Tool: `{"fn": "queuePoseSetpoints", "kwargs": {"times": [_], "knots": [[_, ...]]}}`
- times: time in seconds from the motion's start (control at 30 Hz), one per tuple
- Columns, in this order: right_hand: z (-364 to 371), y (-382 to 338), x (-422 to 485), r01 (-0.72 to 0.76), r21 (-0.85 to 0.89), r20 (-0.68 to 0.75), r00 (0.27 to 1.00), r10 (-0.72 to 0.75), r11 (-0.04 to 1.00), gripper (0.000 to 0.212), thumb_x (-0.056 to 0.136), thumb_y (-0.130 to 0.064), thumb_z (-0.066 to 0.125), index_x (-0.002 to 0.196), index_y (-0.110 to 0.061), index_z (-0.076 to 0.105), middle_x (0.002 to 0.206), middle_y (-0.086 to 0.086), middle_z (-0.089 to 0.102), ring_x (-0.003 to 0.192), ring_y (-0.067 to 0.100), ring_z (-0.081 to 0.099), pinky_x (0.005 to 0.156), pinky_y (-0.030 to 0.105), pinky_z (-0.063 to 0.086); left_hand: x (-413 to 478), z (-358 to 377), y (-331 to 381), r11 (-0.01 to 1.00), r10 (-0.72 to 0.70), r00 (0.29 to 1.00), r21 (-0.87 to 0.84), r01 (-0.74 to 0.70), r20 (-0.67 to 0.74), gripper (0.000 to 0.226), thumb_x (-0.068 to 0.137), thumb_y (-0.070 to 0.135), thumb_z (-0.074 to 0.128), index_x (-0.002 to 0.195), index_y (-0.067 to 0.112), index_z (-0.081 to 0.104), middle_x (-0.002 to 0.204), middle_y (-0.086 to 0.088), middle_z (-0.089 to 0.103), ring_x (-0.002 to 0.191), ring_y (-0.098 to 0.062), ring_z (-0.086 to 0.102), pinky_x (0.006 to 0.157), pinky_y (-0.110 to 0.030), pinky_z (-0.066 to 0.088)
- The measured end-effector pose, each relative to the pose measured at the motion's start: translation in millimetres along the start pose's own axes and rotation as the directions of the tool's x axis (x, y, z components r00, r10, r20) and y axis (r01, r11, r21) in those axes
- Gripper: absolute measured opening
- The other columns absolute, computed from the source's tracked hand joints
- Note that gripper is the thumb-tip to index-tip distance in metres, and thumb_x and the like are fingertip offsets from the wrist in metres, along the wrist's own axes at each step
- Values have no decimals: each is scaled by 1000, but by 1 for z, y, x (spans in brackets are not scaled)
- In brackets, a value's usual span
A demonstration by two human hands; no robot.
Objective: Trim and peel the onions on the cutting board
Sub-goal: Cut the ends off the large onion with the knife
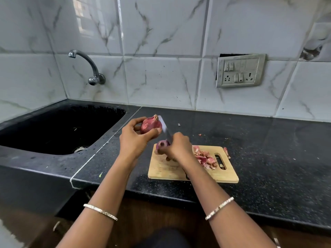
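Left hand (134,138) gripping onion (150,125), right hand (176,147) gripping knife (165,128)

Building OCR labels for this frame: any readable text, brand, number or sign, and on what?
None legible.
Switch plate: switches and sockets only, any markings too small to read.
Knife in the right hand: blade blurred, no brand visible.
Cutting board, onion in the left hand, tap: no print visible.
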State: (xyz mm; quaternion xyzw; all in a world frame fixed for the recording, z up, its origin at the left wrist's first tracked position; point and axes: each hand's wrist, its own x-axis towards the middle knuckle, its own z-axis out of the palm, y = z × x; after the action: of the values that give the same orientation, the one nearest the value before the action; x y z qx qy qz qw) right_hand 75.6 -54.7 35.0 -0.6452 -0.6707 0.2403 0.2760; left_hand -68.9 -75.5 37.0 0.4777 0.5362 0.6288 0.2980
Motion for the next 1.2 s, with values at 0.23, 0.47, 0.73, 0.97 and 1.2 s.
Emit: {"fn": "queuePoseSetpoints", "kwargs": {"times": [0.23,0.47,0.73,0.97,1.2], "knots": [[15,-6,35,-50,22,40,998,49,999,38,62,-43,91,85,-19,73,83,3,75,68,22,74,68,35,63,-6,-3,-7,980,117,992,155,-123,51,73,49,40,94,116,30,68,108,12,75,99,-5,72,91,-38,60],[-23,16,7,-62,188,35,998,56,980,8,90,-19,69,85,-13,70,77,11,76,68,22,75,57,33,55,-22,12,-10,934,213,971,270,-234,105,64,60,36,98,116,27,68,106,14,72,95,4,66,76,-8,51],[-70,85,-49,-66,421,-97,988,117,905,34,95,-1,50,98,-23,75,75,3,73,63,16,72,69,38,61,-47,59,-17,774,210,920,519,-363,330,61,59,47,94,113,34,69,105,8,59,98,-11,59,80,-21,40],[-65,100,-85,33,414,-171,984,42,910,36,103,-6,53,122,-32,68,89,5,74,71,18,73,74,34,63,-49,80,-26,719,228,901,560,-412,370,66,64,52,91,122,32,69,111,4,57,102,-15,58,83,-18,34],[-62,101,-90,10,270,-340,937,85,963,15,96,-23,65,109,-30,68,94,-10,72,83,23,71,76,50,59,-51,79,-41,739,265,855,477,-477,445,75,78,51,83,145,34,54,129,3,50,121,-16,47,105,-25,37]]}}
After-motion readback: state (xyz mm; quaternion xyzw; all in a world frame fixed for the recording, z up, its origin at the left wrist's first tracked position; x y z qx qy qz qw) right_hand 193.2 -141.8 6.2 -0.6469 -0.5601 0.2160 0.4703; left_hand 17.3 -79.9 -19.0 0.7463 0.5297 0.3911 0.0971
